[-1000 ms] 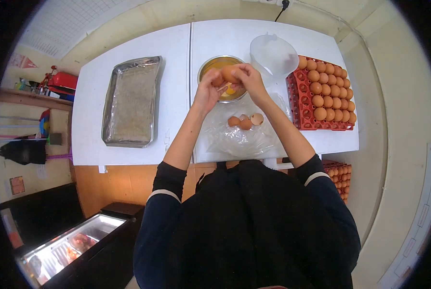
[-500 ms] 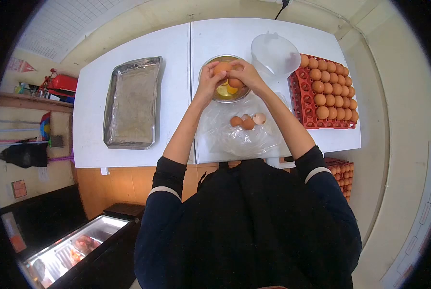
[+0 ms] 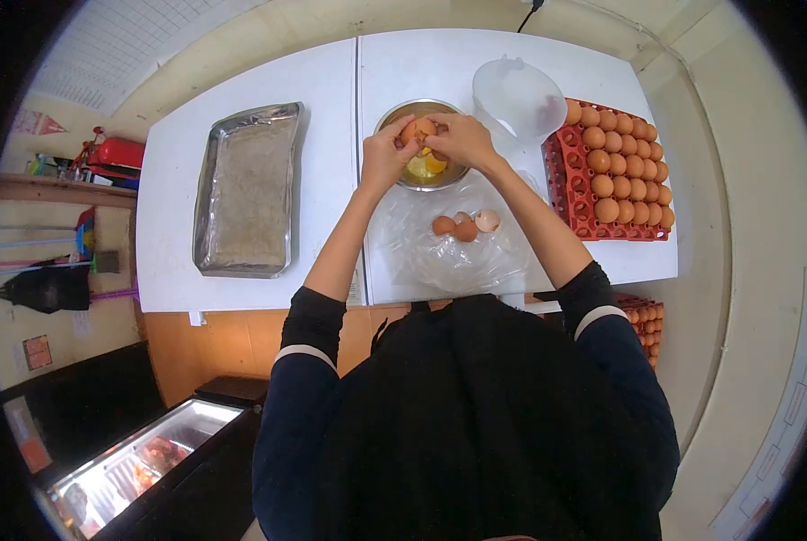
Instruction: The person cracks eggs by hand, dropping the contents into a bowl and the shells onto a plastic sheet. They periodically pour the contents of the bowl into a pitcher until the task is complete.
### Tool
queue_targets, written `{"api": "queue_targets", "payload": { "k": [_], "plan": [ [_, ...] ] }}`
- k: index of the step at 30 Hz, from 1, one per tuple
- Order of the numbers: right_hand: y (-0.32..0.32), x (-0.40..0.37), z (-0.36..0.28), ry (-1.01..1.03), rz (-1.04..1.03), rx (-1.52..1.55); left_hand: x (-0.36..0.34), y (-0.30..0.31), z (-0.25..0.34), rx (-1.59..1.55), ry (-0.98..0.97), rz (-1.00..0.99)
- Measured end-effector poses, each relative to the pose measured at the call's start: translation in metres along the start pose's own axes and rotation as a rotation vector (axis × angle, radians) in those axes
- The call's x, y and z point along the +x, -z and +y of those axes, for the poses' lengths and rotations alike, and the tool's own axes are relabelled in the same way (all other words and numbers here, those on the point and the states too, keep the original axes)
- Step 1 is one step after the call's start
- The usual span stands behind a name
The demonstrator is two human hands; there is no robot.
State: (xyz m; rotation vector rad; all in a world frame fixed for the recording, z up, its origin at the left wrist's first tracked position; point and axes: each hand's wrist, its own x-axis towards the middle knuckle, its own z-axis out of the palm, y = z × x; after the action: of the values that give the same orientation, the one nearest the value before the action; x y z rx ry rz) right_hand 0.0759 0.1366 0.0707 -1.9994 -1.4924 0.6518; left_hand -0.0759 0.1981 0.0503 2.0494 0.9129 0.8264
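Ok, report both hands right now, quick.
Left hand: closed around one side of a cracked egg, over the metal bowl.
Right hand: fingers closed on the egg's other side.

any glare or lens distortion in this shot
Head view: strong fisheye, with the white table's far edge bowed and the picture's corners black; head view: small bright glints on the clear plastic bag, and washed-out glare inside the lit case at lower left.

A black garment (image 3: 475,406) meets navy sleeves (image 3: 295,410), pale-banded, black-cuffed.
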Motion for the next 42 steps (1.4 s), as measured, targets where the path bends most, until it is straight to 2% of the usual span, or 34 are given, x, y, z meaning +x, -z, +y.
{"api": "queue_targets", "payload": {
  "k": [3, 5, 6, 8, 12, 15, 17, 18, 20, 24, 26, 27, 28, 30, 31, 33, 34, 35, 36, 37, 39, 40, 42],
  "plan": [
    [0.002, 0.0, 0.003, 0.069, 0.052, -0.101, 0.002, 0.006, -0.005, -0.012, 0.051, -0.108],
    [0.002, -0.006, -0.001, 0.135, 0.11, -0.308, 0.002, 0.003, -0.011, -0.119, -0.112, -0.113],
    [-0.003, -0.007, 0.002, 0.134, 0.109, -0.306, 0.002, 0.005, -0.01, -0.119, -0.111, -0.114],
    [-0.018, -0.009, 0.011, 0.388, 0.415, -0.502, 0.005, 0.008, -0.008, 0.125, -0.291, -0.108],
    [-0.022, -0.021, 0.009, 0.428, 0.5, -0.621, 0.002, 0.015, 0.008, 0.256, -0.323, -0.14],
    [-0.008, -0.03, 0.0, 0.314, 0.521, -0.442, -0.001, 0.016, 0.02, 0.221, -0.332, -0.153],
    [0.023, -0.05, -0.017, -0.07, 0.01, -0.192, -0.009, 0.015, 0.03, 0.078, -0.219, -0.295],
    [0.03, -0.06, -0.016, -0.076, 0.015, -0.196, -0.017, 0.013, 0.039, 0.073, -0.225, -0.299],
    [0.043, -0.081, -0.008, -0.17, -0.316, -0.135, -0.04, 0.006, 0.06, 0.201, -0.01, -0.521],
    [0.03, -0.106, 0.03, -0.139, -0.186, -0.235, -0.067, -0.016, 0.073, 0.305, -0.12, -0.467],
    [0.03, -0.109, 0.034, -0.199, -0.058, 0.263, -0.071, -0.026, 0.078, -0.069, -0.068, -0.473],
    [0.019, -0.107, 0.044, -0.258, -0.125, 0.597, -0.072, -0.035, 0.081, -0.289, 0.003, -0.511],
    [0.023, -0.11, 0.042, -0.263, -0.116, 0.594, -0.071, -0.047, 0.073, -0.294, -0.003, -0.518],
    [0.036, -0.116, 0.033, -0.156, -0.036, 0.728, -0.067, -0.07, 0.051, -0.221, -0.317, -0.284],
    [0.055, -0.113, 0.038, -0.335, -0.068, 0.651, -0.067, -0.07, 0.053, -0.223, -0.32, -0.287],
    [0.086, -0.102, 0.077, -0.144, 0.359, -0.054, -0.067, -0.064, 0.057, -0.762, 0.431, -0.491],
    [0.104, -0.103, 0.077, -0.247, 0.542, -0.27, -0.065, -0.06, 0.057, -0.76, 0.431, -0.491],
    [0.113, -0.105, 0.094, -0.23, 0.626, -0.561, -0.065, -0.054, 0.056, -0.83, 0.522, -0.466],
    [0.118, -0.106, 0.113, -0.228, 0.596, -0.643, -0.063, -0.049, 0.055, -0.898, 0.611, -0.436],
    [0.121, -0.106, 0.13, -0.224, 0.563, -0.725, -0.061, -0.046, 0.053, -0.896, 0.612, -0.428],
    [0.124, -0.1, 0.155, -0.205, 0.509, -0.652, -0.054, -0.039, 0.048, -1.07, 0.616, -0.283],
    [0.127, -0.096, 0.161, -0.19, 0.459, -0.587, -0.05, -0.035, 0.046, -1.067, 0.617, -0.271],
    [0.129, -0.094, 0.16, -0.199, 0.456, -0.528, -0.041, -0.024, 0.041, -1.248, 0.66, -0.222]
  ]
}}
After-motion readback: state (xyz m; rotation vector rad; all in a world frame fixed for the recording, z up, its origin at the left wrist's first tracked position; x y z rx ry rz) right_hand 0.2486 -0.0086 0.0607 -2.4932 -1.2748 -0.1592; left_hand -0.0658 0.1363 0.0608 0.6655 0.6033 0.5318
